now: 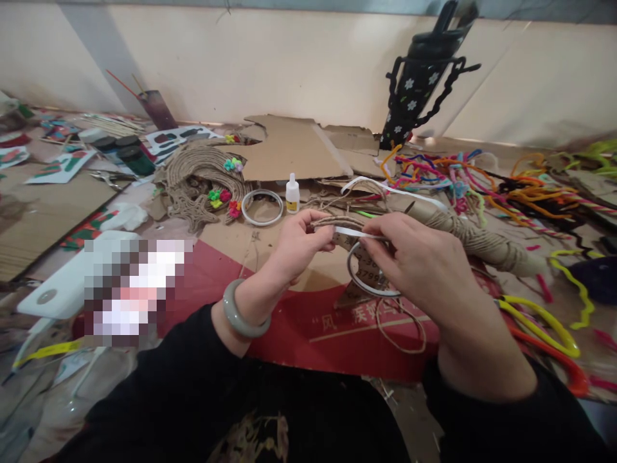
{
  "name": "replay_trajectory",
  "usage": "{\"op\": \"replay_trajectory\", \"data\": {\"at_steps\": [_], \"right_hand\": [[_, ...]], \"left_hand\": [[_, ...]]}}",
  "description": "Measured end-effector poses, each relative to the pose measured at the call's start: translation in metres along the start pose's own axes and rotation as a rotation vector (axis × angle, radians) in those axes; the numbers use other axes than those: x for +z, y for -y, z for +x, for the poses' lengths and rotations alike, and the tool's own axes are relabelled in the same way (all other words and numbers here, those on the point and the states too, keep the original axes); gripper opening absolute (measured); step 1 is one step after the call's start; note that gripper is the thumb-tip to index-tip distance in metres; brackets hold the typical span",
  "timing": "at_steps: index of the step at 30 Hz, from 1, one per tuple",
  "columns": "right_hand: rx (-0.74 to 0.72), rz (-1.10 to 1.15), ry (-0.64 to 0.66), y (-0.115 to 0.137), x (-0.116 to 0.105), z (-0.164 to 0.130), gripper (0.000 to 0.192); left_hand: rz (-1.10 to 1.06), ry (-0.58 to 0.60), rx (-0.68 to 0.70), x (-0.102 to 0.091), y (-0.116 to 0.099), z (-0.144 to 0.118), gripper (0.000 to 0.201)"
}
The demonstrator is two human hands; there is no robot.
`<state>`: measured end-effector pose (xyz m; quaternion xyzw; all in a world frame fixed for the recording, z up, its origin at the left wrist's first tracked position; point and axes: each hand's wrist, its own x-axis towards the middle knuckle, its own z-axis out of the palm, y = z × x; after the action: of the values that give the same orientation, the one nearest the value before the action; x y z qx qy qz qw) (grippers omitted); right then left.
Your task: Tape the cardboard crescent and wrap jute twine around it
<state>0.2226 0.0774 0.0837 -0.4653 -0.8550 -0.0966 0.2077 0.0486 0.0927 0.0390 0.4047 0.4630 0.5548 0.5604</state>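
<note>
My left hand (pixel 299 247) pinches one end of a curved band of twine (pixel 340 222) between thumb and fingers. On the other end, my right hand (pixel 417 257) closes its fingertips on the same band, with a white strip (pixel 349 231) running along its lower edge. Just below, a whitish ring (pixel 354 276) shows partly behind my right hand; whether it is joined to the band I cannot tell. A loose loop of twine (pixel 402 352) trails over the red cardboard (pixel 299 334). Farther back stand a small white glue bottle (pixel 292 194) and a second ring (pixel 245 209).
Coiled twine pieces with bright flowers (pixel 193 170) lie left of the bottle. A twine spool (pixel 486 235) and tangled pipe cleaners (pixel 463 177) lie to the right. A black tumbler (pixel 417 90) stands by the wall. A white power bank (pixel 62 283) is at left, beside dark paint jars (pixel 135 157).
</note>
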Motion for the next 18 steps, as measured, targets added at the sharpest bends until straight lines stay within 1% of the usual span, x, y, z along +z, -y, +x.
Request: {"op": "replay_trajectory", "data": {"at_steps": [4,8,14,18], "right_hand": [[0.006,0.022,0.02,0.001,0.002,0.0,0.017],[0.011,0.035,0.037,0.0,0.004,0.001,0.015],[0.01,0.094,0.043,-0.002,0.006,0.002,0.015],[0.014,0.135,0.064,-0.002,0.007,0.003,0.013]], "left_hand": [[0.009,0.026,-0.014,-0.001,-0.005,-0.002,0.019],[0.032,0.099,-0.035,-0.002,-0.008,-0.005,0.029],[0.105,0.133,-0.015,-0.003,-0.01,-0.006,0.019],[0.152,0.186,-0.03,-0.006,-0.013,-0.006,0.019]]}}
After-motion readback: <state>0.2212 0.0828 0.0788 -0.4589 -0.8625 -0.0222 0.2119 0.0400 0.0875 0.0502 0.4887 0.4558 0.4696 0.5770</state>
